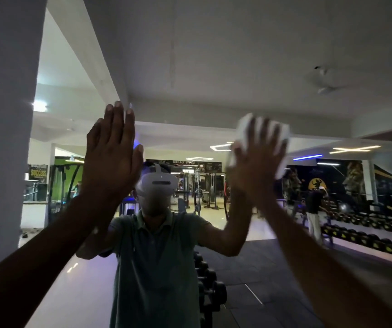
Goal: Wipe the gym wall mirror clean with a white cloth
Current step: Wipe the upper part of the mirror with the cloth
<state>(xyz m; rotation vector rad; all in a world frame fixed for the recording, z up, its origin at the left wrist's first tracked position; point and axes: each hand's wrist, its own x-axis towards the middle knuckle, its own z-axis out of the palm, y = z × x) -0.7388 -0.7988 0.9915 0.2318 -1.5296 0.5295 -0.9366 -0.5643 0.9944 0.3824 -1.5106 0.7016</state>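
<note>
Mirror (213, 67), a flat, glossy wall pane, fills the view ahead and reflects a gym interior, a dumbbell rack (210, 285) and a person in a green polo shirt. Right hand (257, 166), fingers spread and straight, presses a crumpled white cloth (243, 129) against the glass. Left hand (112, 152) lies flat and open-palmed on the pane, fingers together.

Both hands are up flat on the mirror (190, 67), left hand (111, 157) on the left, right hand (257, 164) on the right with the cloth (242, 129) between palm and glass. Dumbbell rack (210, 287) reflected below, between the arms.
</note>
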